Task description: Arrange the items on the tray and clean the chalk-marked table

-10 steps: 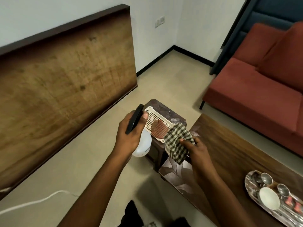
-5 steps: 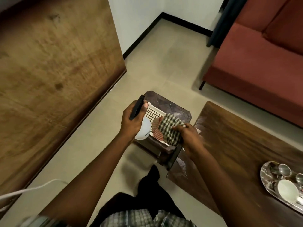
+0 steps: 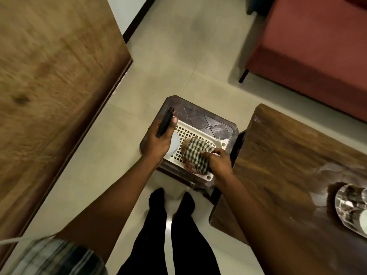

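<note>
Over a small dark stool point(image 3: 206, 120) beside the wooden table point(image 3: 288, 155), a perforated white basket point(image 3: 196, 132) sits. The right hand point(image 3: 218, 161) has its grip clenched on a checked cloth point(image 3: 196, 153) lying in the basket. The left hand point(image 3: 156, 141) grips a white spray bottle point(image 3: 174, 141) with a black trigger. A steel tray point(image 3: 349, 207) rests on the table's right edge.
</note>
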